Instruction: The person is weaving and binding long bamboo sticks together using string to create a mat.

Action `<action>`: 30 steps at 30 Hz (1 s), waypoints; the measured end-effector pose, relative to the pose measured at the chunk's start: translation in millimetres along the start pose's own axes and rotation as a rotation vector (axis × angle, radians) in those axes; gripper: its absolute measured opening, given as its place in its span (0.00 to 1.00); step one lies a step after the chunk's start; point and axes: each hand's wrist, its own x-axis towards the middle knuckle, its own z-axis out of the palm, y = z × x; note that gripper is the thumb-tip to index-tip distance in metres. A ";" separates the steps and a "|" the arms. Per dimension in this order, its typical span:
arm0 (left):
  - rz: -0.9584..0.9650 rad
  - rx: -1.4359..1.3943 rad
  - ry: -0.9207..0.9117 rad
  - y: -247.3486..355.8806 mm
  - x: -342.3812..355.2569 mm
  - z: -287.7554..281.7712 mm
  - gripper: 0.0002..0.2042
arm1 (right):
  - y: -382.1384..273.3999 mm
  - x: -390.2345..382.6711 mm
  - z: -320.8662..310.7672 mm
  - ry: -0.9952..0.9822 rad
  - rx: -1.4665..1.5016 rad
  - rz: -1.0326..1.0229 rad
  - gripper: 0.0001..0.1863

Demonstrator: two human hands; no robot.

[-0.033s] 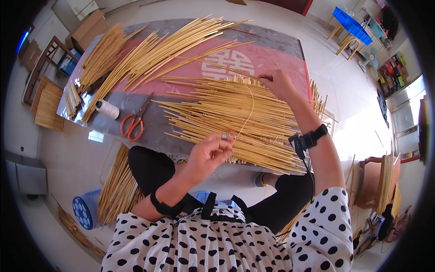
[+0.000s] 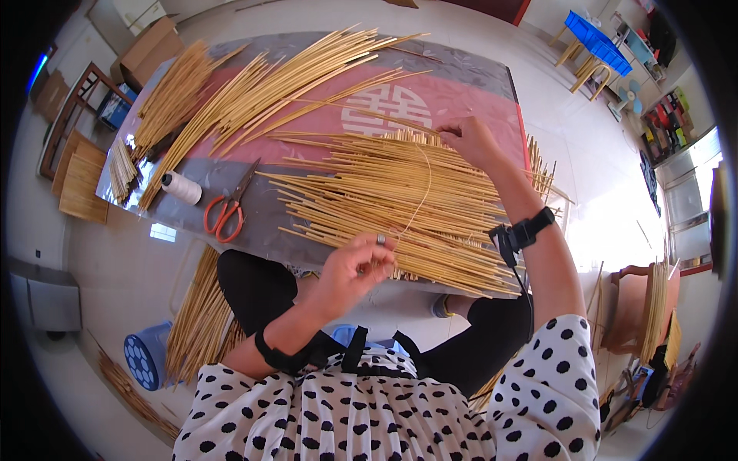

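A woven mat of thin straw-coloured sticks lies on the table before me, its stick ends jutting out unevenly at the left. Over it curves a pale thread, running from the far edge down to my left hand. That hand's fingers are pinched together on the thread at the mat's near edge. My right hand is closed at the far edge, fingertips against the end of a long thin stick; exactly what they grip is hidden. Orange-handled scissors and a white thread spool lie left of the mat.
Loose sticks spread across the far left of the table, beside a darker bundle. More sticks lean below the table's left side, near a blue stool. A blue tray on legs stands far right.
My left hand has dropped slightly toward me with the thread. The right hand stays in nearly the same spot.
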 end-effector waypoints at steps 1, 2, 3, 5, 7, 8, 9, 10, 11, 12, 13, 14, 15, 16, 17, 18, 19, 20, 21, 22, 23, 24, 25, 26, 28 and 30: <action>0.016 0.055 -0.039 -1.2 0.3 -1.1 0.03 | 5.3 6.1 -0.2 0.001 0.002 0.005 0.11; -0.032 0.077 -0.051 2.0 2.8 -4.1 0.04 | 3.0 10.6 0.3 -0.047 -0.054 0.005 0.11; -0.038 0.077 -0.055 2.3 2.3 -3.9 0.04 | 2.9 15.1 1.9 -0.095 -0.110 0.006 0.11; -0.007 0.080 -0.081 0.8 -2.4 0.6 0.04 | 13.0 24.8 6.9 -0.124 -0.118 -0.005 0.11; -0.008 0.075 -0.102 1.2 -1.2 2.0 0.04 | 26.1 31.7 13.2 -0.150 -0.131 -0.008 0.11; -0.002 0.075 -0.112 0.5 0.3 2.7 0.03 | 30.3 34.5 17.0 -0.143 -0.095 -0.035 0.12; -0.003 0.070 -0.126 -1.1 2.0 3.4 0.03 | 34.9 36.3 19.3 -0.135 -0.059 -0.061 0.12; -0.009 0.059 -0.132 -2.5 3.9 4.0 0.03 | 39.8 37.2 20.4 -0.129 -0.062 -0.046 0.12; -0.018 0.055 -0.130 -2.9 4.4 3.7 0.03 | 38.4 39.6 23.5 -0.136 -0.035 -0.073 0.12; -0.015 0.048 -0.152 -4.4 6.6 4.2 0.03 | 39.7 39.6 23.1 -0.135 -0.015 -0.089 0.12; -0.017 0.056 -0.150 -5.6 8.3 4.7 0.04 | 40.4 40.4 23.0 -0.123 -0.022 -0.070 0.12; -0.021 0.065 -0.147 -6.2 8.6 5.2 0.04 | 41.1 41.4 25.7 -0.146 0.005 -0.066 0.12; -0.016 0.060 -0.175 -7.1 9.6 5.4 0.04 | 42.6 41.7 26.6 -0.164 0.030 -0.059 0.12; -0.026 0.063 -0.170 -7.8 10.0 5.4 0.04 | 43.6 42.2 28.3 -0.145 0.023 -0.038 0.12; -0.040 0.073 -0.154 -8.4 8.2 4.3 0.04 | 41.2 46.0 35.0 -0.154 0.023 -0.062 0.12; -0.034 0.073 -0.176 -11.0 7.6 4.6 0.04 | 41.7 46.6 35.1 -0.157 0.017 -0.081 0.12; -0.028 0.064 -0.149 -15.0 7.2 4.8 0.04 | 43.1 45.8 33.2 -0.141 0.013 -0.067 0.12; -0.028 0.059 -0.112 -16.6 6.3 4.9 0.04 | 42.6 44.8 35.0 -0.136 0.018 -0.069 0.12; -0.029 0.063 -0.122 -15.8 7.3 5.6 0.04 | 42.7 42.9 35.2 -0.132 0.023 -0.073 0.12; -0.040 0.059 -0.124 -14.6 8.2 6.5 0.04 | 43.6 40.3 33.1 -0.125 0.027 -0.070 0.12; -0.050 0.055 -0.123 -13.7 9.5 7.1 0.04 | 44.0 39.1 30.0 -0.130 0.007 -0.066 0.12; -0.048 0.060 -0.126 -13.5 10.3 7.3 0.04 | 43.1 38.3 27.5 -0.136 -0.013 -0.064 0.11; -0.045 0.051 -0.119 -13.8 10.7 7.3 0.04 | 43.5 39.1 29.3 -0.130 -0.012 -0.066 0.11; -0.043 0.041 -0.113 -14.3 11.0 7.8 0.04 | 44.4 39.1 32.8 -0.116 -0.039 -0.100 0.11; -0.037 0.057 -0.105 -14.3 12.0 8.9 0.04 | 47.9 38.6 33.2 -0.097 -0.068 -0.135 0.10; -0.038 0.076 -0.078 -14.5 10.0 7.6 0.04 | 42.6 37.6 33.6 -0.098 -0.038 -0.102 0.11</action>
